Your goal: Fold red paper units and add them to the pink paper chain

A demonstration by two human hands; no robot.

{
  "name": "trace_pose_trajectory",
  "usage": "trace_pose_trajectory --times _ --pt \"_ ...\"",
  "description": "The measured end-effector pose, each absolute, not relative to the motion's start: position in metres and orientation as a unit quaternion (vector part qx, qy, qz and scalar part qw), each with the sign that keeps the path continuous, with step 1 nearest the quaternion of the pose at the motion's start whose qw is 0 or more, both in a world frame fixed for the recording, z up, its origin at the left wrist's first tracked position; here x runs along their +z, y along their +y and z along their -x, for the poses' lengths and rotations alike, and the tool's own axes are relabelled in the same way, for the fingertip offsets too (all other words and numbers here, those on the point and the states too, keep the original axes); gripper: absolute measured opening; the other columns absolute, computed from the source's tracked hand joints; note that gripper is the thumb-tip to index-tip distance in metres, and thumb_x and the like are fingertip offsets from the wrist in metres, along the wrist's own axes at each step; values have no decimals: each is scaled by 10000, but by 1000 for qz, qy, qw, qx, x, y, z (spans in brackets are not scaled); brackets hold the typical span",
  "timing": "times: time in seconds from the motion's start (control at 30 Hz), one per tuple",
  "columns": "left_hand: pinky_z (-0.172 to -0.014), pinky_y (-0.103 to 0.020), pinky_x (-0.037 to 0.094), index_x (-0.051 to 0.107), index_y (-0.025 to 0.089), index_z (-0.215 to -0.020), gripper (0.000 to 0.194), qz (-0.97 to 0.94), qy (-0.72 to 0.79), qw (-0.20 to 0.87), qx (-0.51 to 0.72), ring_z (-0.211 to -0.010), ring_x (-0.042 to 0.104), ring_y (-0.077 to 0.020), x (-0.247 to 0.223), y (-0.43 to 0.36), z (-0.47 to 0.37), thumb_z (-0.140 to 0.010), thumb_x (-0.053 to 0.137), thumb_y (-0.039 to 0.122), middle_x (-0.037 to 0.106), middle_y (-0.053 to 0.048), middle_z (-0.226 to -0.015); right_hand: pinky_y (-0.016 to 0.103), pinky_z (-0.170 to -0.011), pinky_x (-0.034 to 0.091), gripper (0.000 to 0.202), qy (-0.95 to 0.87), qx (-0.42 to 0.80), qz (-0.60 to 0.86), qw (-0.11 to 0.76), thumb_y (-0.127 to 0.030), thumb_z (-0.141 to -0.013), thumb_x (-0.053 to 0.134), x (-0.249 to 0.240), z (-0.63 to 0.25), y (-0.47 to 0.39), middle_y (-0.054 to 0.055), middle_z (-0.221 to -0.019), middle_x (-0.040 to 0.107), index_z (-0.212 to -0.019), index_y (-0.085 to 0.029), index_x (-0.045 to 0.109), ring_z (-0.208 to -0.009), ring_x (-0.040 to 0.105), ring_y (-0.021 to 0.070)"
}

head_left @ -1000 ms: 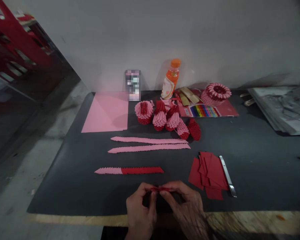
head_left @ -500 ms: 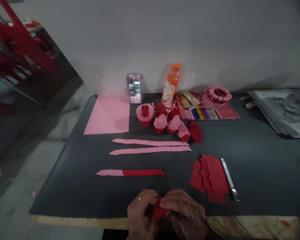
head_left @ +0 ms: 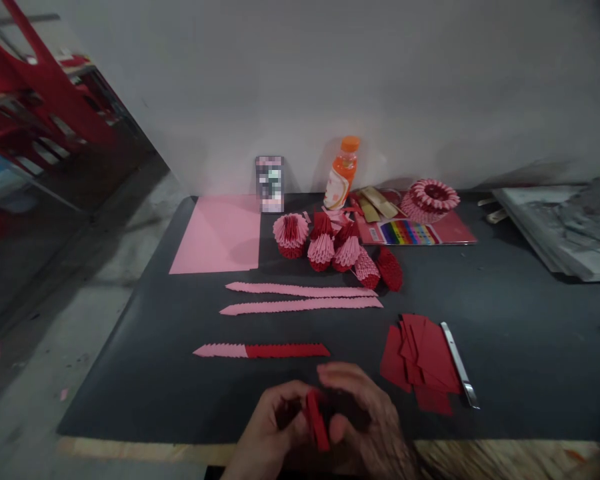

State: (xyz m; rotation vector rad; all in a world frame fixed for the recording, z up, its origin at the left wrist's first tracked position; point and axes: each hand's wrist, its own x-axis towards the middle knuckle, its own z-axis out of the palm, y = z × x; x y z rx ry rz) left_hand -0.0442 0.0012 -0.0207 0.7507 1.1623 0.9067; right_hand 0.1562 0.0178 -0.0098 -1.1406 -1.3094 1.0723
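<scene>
Near the front edge of the table, my left hand (head_left: 274, 427) pinches a small folded piece of red paper (head_left: 317, 423) between thumb and fingers. Just to its right is my right hand (head_left: 373, 417), curved, with thumb and fingers apart; whether its thumb touches the paper I cannot tell. Beyond my hands lies a strip of interlocked folded paper (head_left: 285, 350), pink at the left and red at the right. Two all-pink strips (head_left: 300, 307) lie farther back. To the right is a loose pile of red paper rectangles (head_left: 425, 360), with a metal-looking cutter or blade (head_left: 460, 365) along its side.
Several pink-and-red folded-paper pieces (head_left: 321, 250) stand at the back near an orange-capped bottle (head_left: 341, 173). Pink sheets (head_left: 217, 233) lie at back left beside a phone (head_left: 270, 185) leaning on the wall. A ringed paper piece (head_left: 430, 200) and a grey stack (head_left: 565, 227) are at right.
My right hand's fingers have lifted off the red paper and spread apart. My left hand keeps hold of it, and its folded shape now shows upright. The view has tilted slightly upward.
</scene>
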Motion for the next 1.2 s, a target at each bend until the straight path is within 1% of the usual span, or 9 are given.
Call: trace_pose_trajectory --times 0.07,0.1,0.23,0.27,0.4,0.73,0.97,1.1,1.2 --pt "-660 -293 563 934 239 -783 627 -332 556 620 443 -646 684 -177 -14 2 36 -877 993 856 807 -35 -697 361 -735 805 580 -510 469 517 502 -877 -869 1001 -15 -160 12 7 -1052 999 -1365 -577 965 -836 954 294" --pt "-683 -299 579 937 247 -768 599 -333 579 586 458 -675 717 -194 -11 1 31 -913 978 827 830 -40 -706 353 -703 796 574 -505 474 528 491 -828 -852 1042 -18 -160 9 -4 -1016 993 -1361 -573 966 -789 939 287" --pt "-714 -334 647 968 266 -806 589 -326 639 512 473 -737 798 -253 -3 -6 12 -925 944 842 910 -59 -756 357 -771 809 47 -501 447 583 457 -499 -971 1021 -25 -153 1 -18 -903 972 -1017 -498 1013 -787 939 279" --pt "-699 -337 651 966 266 -794 604 -321 647 506 472 -728 795 -258 -2 -7 9 -895 957 862 909 -59 -749 350 -768 807 49 -496 441 589 461 -470 -996 992 -25 -151 1 -19 -868 961 -949 -479 1004 -773 934 271" --pt "-682 -349 658 950 286 -741 532 -306 666 495 467 -686 780 -256 -3 -9 6 -804 1046 805 880 -31 -703 329 -720 800 99 -490 454 577 469 -494 -985 991 -22 -147 4 -2 -815 947 -914 -428 1012 -730 929 263" --pt "-743 -481 707 1023 363 -855 368 -277 652 526 472 -775 896 -370 -6 -13 5 -906 1007 727 969 -122 -803 293 -604 716 102 -446 447 569 527 -512 -945 1028 -8 -139 10 28 -819 928 -884 -431 1023 -665 867 227" --pt "-698 -411 712 997 361 -847 457 -232 644 524 507 -705 838 -297 -4 -12 -7 -870 1011 818 932 -60 -742 286 -437 543 131 -418 472 571 526 -546 -922 1033 -6 -136 13 15 -815 913 -858 -433 1024 -446 611 142" --pt "-641 -361 651 916 310 -757 552 -261 654 488 515 -669 734 -245 1 -8 -6 -880 991 843 829 -19 -696 284 -554 671 74 -429 449 580 527 -493 -888 1053 -4 -134 15 14 -792 916 -855 -437 1019 -586 806 203" --pt "-637 -358 651 927 297 -753 581 -275 662 484 502 -676 735 -249 2 -7 -7 -895 961 860 837 -38 -695 281 -604 716 68 -418 436 582 544 -481 -881 1057 -4 -131 14 16 -785 921 -861 -431 1016 -667 880 231"
